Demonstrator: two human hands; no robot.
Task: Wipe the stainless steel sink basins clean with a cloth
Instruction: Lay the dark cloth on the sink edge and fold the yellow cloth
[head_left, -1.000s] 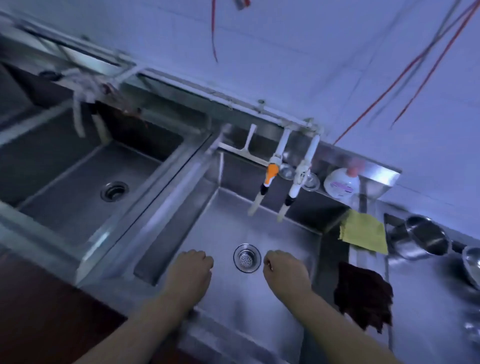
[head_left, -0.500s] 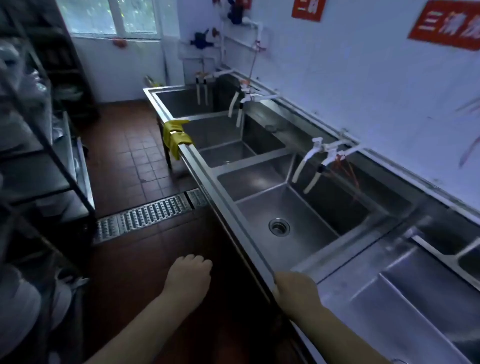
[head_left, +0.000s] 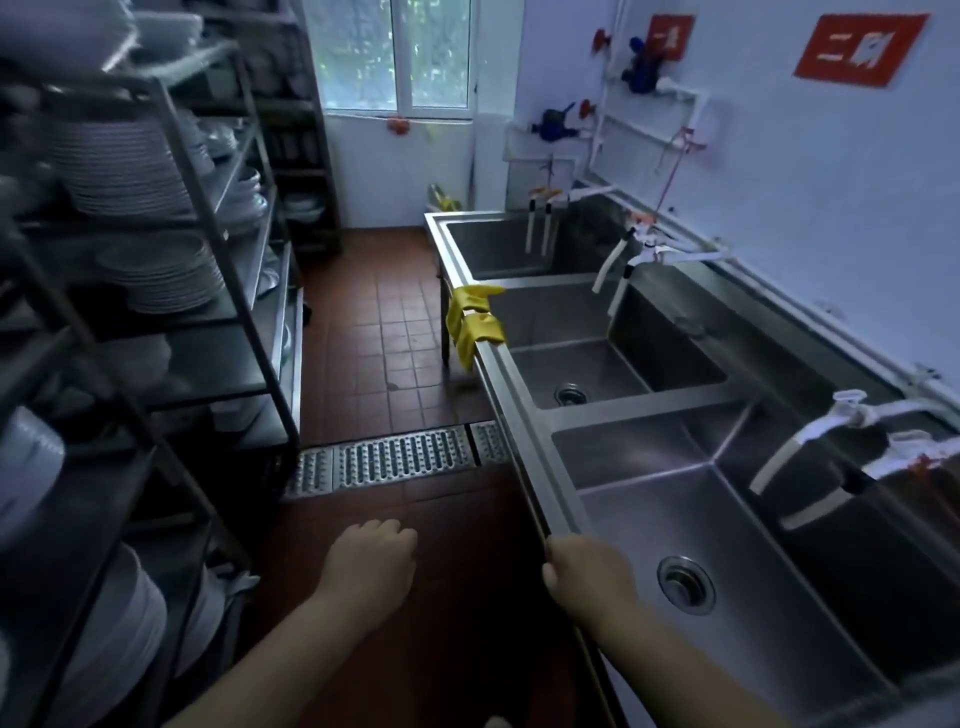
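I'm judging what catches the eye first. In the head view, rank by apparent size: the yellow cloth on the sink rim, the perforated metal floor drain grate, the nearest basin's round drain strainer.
1. Perforated metal floor drain grate, clearly the largest.
2. Yellow cloth draped over the sink rim.
3. Round drain strainer in the nearest basin, smallest, though it is nearest the camera, so its rank against the cloth is unsure.
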